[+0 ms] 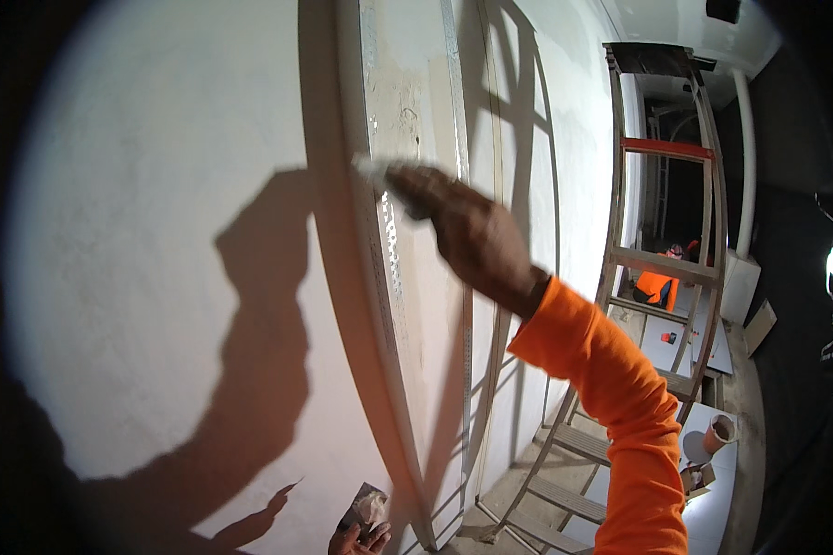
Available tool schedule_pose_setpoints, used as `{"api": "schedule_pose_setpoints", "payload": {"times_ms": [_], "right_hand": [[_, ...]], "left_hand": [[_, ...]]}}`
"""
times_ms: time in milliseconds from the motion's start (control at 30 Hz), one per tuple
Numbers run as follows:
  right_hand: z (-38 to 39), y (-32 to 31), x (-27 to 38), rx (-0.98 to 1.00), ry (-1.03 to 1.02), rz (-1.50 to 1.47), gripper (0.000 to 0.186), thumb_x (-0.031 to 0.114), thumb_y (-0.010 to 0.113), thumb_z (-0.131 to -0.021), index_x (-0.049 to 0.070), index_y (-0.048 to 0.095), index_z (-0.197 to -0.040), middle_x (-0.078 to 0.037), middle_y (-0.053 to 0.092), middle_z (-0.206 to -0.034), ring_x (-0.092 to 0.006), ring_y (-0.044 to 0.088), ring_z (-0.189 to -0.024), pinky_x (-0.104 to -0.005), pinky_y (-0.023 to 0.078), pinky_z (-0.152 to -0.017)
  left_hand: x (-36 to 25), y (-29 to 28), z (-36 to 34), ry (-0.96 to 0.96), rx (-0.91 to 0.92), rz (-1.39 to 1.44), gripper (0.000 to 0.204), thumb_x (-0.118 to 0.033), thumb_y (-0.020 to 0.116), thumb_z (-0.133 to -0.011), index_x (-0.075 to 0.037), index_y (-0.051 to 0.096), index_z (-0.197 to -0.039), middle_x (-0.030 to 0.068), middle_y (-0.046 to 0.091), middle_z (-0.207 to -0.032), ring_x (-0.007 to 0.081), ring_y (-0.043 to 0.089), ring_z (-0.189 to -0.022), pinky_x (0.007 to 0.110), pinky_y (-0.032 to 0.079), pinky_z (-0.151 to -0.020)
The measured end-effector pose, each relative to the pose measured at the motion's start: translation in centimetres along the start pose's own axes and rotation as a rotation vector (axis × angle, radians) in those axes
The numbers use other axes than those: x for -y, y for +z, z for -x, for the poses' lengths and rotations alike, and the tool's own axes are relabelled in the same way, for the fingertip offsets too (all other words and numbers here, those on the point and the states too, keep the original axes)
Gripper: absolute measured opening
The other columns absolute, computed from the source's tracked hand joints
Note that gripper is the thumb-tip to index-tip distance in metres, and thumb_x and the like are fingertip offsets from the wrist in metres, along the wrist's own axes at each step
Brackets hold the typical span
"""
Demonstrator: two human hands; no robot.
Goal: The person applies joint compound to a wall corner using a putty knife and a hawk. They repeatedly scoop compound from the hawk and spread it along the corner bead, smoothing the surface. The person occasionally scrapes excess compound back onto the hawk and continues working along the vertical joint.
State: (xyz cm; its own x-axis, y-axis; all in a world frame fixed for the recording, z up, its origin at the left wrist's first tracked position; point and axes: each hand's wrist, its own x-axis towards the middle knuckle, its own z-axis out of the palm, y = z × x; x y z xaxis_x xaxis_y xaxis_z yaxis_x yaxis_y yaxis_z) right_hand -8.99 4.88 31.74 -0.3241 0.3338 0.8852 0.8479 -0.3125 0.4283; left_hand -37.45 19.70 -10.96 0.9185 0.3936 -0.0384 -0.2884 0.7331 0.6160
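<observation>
My right hand [472,236], in an orange sleeve, is closed on a putty knife [379,169], somewhat blurred, held at a vertical metal corner bead [390,236] on the white wall [185,120]. Pale filler coats the strip beside the bead, with some perforated metal showing. Low at the bottom, my left hand [359,538] grips a flat tool [366,505] with a lump of pale compound on it. Shadows of my arm and tools fall across the wall.
A stepladder [620,259] stands at the right. Beyond it a person in orange [655,291] is low down. A bucket [717,435], a cardboard box [697,479] and white panels [666,338] are on the floor. A pale pipe [742,157] runs upright at the far right.
</observation>
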Motion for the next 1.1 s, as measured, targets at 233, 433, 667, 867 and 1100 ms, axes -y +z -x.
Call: {"api": "schedule_pose_setpoints", "payload": {"times_ms": [233, 433, 667, 867, 1100], "right_hand": [[-9.5, -0.8, -9.0, -0.048, -0.031, 0.006, 0.030, 0.006, 0.055, -0.103, 0.009, 0.068, -0.129, -0.019, 0.074, -0.112, -0.0330, 0.075, -0.095, -0.0405, 0.060, -0.082], [-3.6, 0.1, -5.3, -0.085, -0.108, 0.032, 0.040, -0.005, 0.055, -0.097, 0.010, 0.068, -0.131, -0.016, 0.072, -0.124, -0.0345, 0.074, -0.103, -0.0399, 0.064, -0.086], [3.7, 2.5, -0.5, -0.011, 0.057, -0.007, 0.061, -0.010, 0.062, -0.089, 0.017, 0.056, -0.144, -0.013, 0.066, -0.136, -0.0360, 0.062, -0.126, -0.0444, 0.058, -0.103], [3.0, -0.5, 1.1, 0.036, 0.013, -0.149, 0.049, -0.002, 0.054, -0.097, 0.013, 0.057, -0.143, -0.014, 0.067, -0.133, -0.0295, 0.073, -0.104, -0.0398, 0.065, -0.084], [-7.9, 0.8, -7.6, -0.172, -0.152, 0.052, 0.040, -0.007, 0.047, -0.096, 0.005, 0.066, -0.129, -0.021, 0.072, -0.117, -0.0310, 0.075, -0.087, -0.0368, 0.064, -0.071]], "left_hand": [[0.5, -1.6, -0.8, 0.030, 0.068, 0.056, 0.040, -0.015, 0.058, -0.102, -0.004, 0.057, -0.141, 0.0128, 0.063, -0.140, 0.0328, 0.064, -0.124, 0.046, 0.057, -0.099], [0.3, -1.6, -0.7, 0.006, 0.017, 0.036, 0.041, -0.015, 0.060, -0.102, -0.005, 0.056, -0.141, 0.0139, 0.063, -0.140, 0.0329, 0.065, -0.122, 0.046, 0.058, -0.098], [-0.4, -1.0, -0.7, -0.023, -0.015, 0.015, 0.043, -0.016, 0.060, -0.102, -0.005, 0.055, -0.143, 0.0122, 0.062, -0.142, 0.0314, 0.065, -0.123, 0.044, 0.058, -0.098], [-0.3, -0.5, -0.7, -0.025, -0.008, 0.007, 0.044, -0.016, 0.061, -0.101, -0.006, 0.054, -0.144, 0.0111, 0.063, -0.141, 0.0305, 0.065, -0.123, 0.043, 0.057, -0.099], [0.2, -1.3, -0.9, 0.007, 0.029, 0.018, 0.047, -0.018, 0.062, -0.101, -0.006, 0.053, -0.146, 0.0104, 0.062, -0.143, 0.0297, 0.064, -0.123, 0.043, 0.055, -0.100]]}}
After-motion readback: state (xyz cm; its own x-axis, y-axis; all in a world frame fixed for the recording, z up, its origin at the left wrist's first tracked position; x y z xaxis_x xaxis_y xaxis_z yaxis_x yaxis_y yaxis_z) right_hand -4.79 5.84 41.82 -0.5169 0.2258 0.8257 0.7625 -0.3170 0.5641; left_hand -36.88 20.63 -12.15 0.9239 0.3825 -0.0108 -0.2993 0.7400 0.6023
